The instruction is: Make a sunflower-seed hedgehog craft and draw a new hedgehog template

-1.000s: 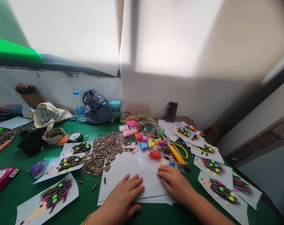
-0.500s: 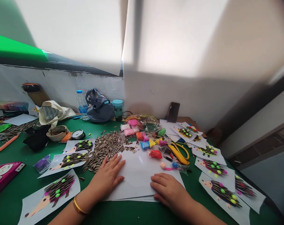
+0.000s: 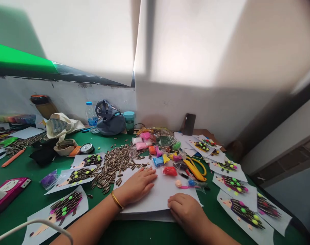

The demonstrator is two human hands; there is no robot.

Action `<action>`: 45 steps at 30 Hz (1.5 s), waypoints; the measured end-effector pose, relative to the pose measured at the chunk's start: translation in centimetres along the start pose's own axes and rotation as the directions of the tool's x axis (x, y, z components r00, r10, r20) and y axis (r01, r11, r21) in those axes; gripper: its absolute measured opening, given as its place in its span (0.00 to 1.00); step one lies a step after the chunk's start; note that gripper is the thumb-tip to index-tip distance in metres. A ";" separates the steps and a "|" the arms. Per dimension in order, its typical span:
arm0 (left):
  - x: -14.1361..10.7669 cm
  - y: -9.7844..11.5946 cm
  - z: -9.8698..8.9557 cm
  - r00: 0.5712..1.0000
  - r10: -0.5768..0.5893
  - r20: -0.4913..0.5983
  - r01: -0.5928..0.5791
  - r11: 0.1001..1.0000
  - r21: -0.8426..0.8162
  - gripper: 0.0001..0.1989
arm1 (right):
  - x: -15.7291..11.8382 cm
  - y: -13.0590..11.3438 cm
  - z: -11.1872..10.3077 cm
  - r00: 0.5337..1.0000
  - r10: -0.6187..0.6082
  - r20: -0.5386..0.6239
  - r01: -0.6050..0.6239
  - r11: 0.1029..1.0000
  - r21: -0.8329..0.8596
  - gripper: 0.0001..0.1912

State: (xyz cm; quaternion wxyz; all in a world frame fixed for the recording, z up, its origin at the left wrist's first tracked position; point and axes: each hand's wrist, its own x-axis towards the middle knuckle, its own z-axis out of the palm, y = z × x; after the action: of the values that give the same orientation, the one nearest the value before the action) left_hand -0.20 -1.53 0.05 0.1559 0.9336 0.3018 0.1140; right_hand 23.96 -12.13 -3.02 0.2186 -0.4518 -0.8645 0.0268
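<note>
White sheets of paper (image 3: 155, 195) lie in front of me on the green table. My left hand (image 3: 139, 185) rests flat on the top sheet, fingers stretched out toward the right, a gold bracelet on its wrist. At the right front edge, my right hand (image 3: 185, 209) has its fingers curled together on the paper's edge, where the top sheet stands slightly raised off the one below. A heap of striped sunflower seeds (image 3: 116, 161) lies left of and partly on the paper's upper left corner. Bagged clay, including a red packet (image 3: 169, 170), sits by the top right.
Seed-covered hedgehog pictures lie at the left (image 3: 65, 204) and right (image 3: 243, 212). Yellow scissors (image 3: 196, 169) are beyond my right hand. A phone (image 3: 189, 124), blue bag (image 3: 110, 119), bottle (image 3: 91, 117) and cup (image 3: 129, 121) stand along the wall. A white cable (image 3: 42, 222) crosses the lower left.
My left hand has slid right across the paper. My right hand's fingers have curled in at the edge, and the top sheet's near edge has lifted. A white cable has come into view.
</note>
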 end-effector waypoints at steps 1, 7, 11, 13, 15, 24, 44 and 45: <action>0.3 -0.1 0.2 1.000 -0.006 0.001 0.006 1.000 0.011 0.21 | 0.0 0.0 -0.2 1.000 0.000 0.006 -0.001 1.000 0.015 0.10; 1.4 -3.7 0.3 0.990 -0.102 -0.093 0.111 0.990 0.087 0.21 | 0.7 0.3 -1.9 0.987 0.102 0.127 -0.127 0.970 0.207 0.06; 1.2 -4.9 -0.8 0.971 -0.144 -0.191 0.164 0.982 0.092 0.16 | 1.1 0.3 -2.9 0.959 0.216 0.185 -0.256 0.938 0.234 0.07; 0.8 -4.1 -1.3 0.967 -0.159 -0.198 0.179 0.980 0.085 0.15 | 1.1 0.2 -3.2 0.951 0.249 0.185 -0.287 0.932 0.221 0.10; 0.5 -2.9 -1.6 0.986 -0.095 -0.136 0.095 0.995 -0.011 0.18 | 1.0 0.0 -3.4 0.951 0.249 0.184 -0.286 0.934 0.216 0.12; 1.3 -5.2 -2.4 0.966 -0.147 -0.211 0.170 0.980 0.100 0.10 | 1.4 0.2 -5.9 0.970 0.218 0.107 -0.232 0.963 0.139 0.13; -4.4 -3.7 -4.3 0.653 -0.731 -0.197 0.429 0.572 -0.700 0.21 | 0.9 -1.8 -8.1 0.986 0.004 0.169 -0.018 0.997 0.081 0.13; -4.8 -3.5 -4.0 0.700 -0.707 -0.099 0.461 0.554 -0.693 0.21 | 0.2 -2.1 -7.1 0.965 -0.033 0.259 0.005 0.994 0.109 0.13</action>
State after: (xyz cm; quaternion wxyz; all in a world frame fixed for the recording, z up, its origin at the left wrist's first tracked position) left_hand -7.07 -0.84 1.95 0.4234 0.6294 0.5682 0.3190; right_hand 25.03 -14.27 3.98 0.1272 -0.4237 -0.8873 0.1302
